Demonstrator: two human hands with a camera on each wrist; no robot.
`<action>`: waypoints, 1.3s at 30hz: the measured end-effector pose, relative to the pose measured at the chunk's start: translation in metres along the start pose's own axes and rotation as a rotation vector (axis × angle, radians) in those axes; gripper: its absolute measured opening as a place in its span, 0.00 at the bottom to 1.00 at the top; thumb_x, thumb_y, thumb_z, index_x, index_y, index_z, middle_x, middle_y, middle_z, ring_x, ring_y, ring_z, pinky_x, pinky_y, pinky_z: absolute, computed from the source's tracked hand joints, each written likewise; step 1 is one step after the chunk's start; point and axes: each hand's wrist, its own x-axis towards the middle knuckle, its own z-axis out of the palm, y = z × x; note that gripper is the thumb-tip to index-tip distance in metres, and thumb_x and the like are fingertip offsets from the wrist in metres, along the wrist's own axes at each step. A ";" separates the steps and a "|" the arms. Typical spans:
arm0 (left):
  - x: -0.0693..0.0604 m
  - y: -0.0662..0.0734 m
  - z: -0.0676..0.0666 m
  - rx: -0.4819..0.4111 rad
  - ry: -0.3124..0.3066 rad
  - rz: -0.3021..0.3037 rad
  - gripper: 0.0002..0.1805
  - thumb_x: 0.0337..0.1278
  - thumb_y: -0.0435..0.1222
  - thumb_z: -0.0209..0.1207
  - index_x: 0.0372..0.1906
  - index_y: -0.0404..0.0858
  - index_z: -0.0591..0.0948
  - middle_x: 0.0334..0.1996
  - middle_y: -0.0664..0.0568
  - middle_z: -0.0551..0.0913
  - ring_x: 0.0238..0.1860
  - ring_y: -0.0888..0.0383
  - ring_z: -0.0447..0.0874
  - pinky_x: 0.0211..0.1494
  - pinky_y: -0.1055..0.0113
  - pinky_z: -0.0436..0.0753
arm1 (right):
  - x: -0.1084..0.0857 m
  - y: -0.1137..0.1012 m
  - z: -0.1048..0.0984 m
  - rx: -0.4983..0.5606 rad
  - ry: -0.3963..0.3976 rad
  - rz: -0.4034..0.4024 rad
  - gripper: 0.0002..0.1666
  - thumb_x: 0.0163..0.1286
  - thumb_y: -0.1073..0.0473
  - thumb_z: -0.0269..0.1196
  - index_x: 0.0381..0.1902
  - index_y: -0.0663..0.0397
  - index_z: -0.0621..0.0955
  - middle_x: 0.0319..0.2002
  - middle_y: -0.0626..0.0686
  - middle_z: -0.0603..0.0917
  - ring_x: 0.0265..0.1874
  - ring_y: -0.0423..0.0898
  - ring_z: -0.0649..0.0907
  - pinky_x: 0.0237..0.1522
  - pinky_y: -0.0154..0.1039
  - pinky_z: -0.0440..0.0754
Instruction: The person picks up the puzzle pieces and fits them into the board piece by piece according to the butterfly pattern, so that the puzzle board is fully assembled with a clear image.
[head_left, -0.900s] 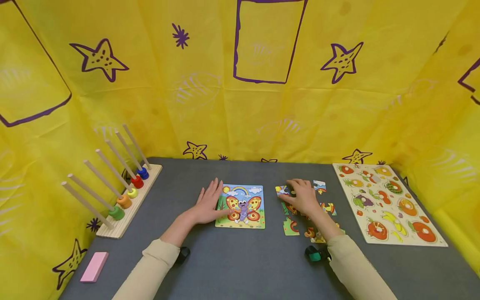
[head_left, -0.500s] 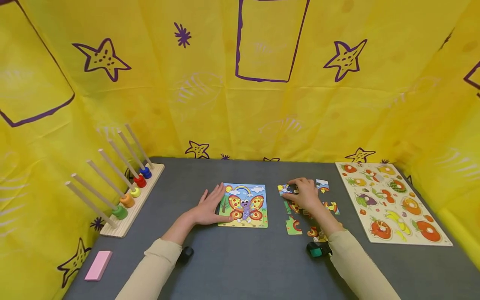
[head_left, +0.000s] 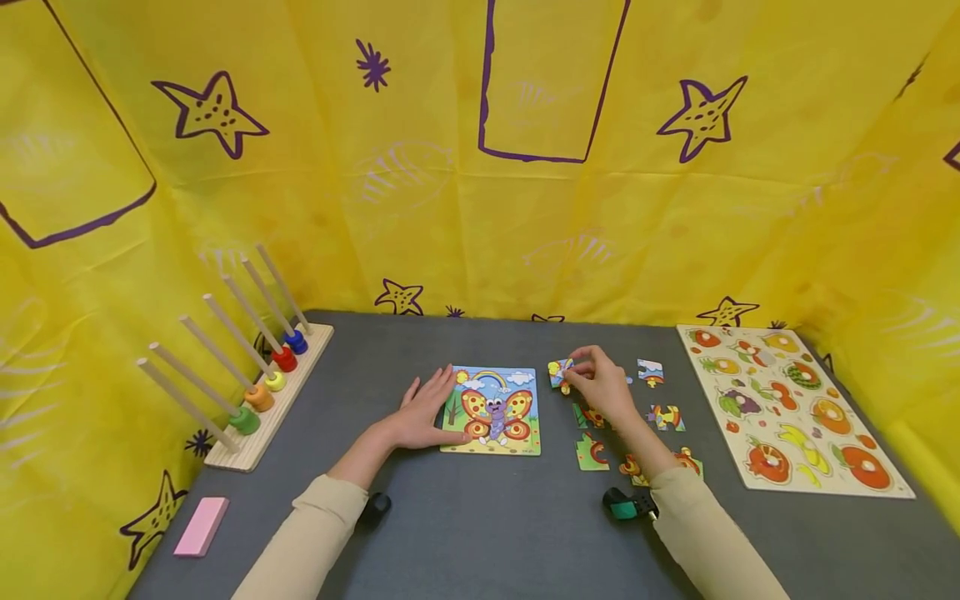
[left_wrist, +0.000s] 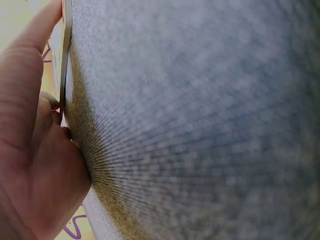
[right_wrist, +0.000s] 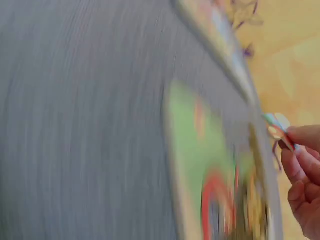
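A square butterfly picture board [head_left: 491,387] lies flat in the middle of the table. My left hand [head_left: 418,418] rests at its left side, fingers straight along the edge and thumb on its lower left. In the left wrist view that thumb touches the thin board edge [left_wrist: 66,55]. My right hand [head_left: 606,392] pinches a jigsaw piece [head_left: 558,374] with a sun corner, right of the board. The right wrist view shows the piece [right_wrist: 276,129] between thumb and fingers, raised off the table. Several other jigsaw pieces [head_left: 592,452] lie under and around the right forearm, some partly hidden.
A wooden peg rack [head_left: 264,408] with coloured rings stands at the left. A pink block [head_left: 202,527] lies near the front left. On the right is a fruit puzzle board [head_left: 795,417]. A yellow patterned cloth [head_left: 450,208] hangs behind the grey table [head_left: 487,533].
My right hand has picked up the sun-corner jigsaw piece and moved it slightly left toward the butterfly board. My left hand stays on the board. The head view has shifted slightly.
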 end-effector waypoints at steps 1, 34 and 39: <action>0.000 0.000 0.000 0.002 0.001 0.000 0.61 0.53 0.63 0.62 0.78 0.38 0.42 0.78 0.46 0.36 0.77 0.50 0.30 0.72 0.43 0.31 | 0.001 -0.005 0.005 0.040 -0.002 0.028 0.17 0.66 0.60 0.66 0.50 0.58 0.76 0.35 0.56 0.88 0.34 0.50 0.86 0.31 0.37 0.77; -0.004 0.000 -0.003 -0.007 0.005 0.051 0.51 0.56 0.58 0.63 0.78 0.42 0.53 0.78 0.43 0.38 0.77 0.45 0.33 0.71 0.39 0.33 | 0.012 -0.045 0.098 -0.188 -0.217 -0.326 0.19 0.64 0.51 0.69 0.52 0.47 0.84 0.36 0.49 0.78 0.34 0.44 0.75 0.37 0.42 0.73; -0.003 0.000 -0.002 -0.012 0.005 0.058 0.51 0.56 0.59 0.62 0.78 0.45 0.52 0.78 0.43 0.38 0.77 0.44 0.32 0.71 0.38 0.33 | 0.012 -0.044 0.097 -0.208 -0.228 -0.328 0.20 0.65 0.50 0.68 0.55 0.44 0.84 0.38 0.49 0.78 0.34 0.44 0.76 0.33 0.40 0.73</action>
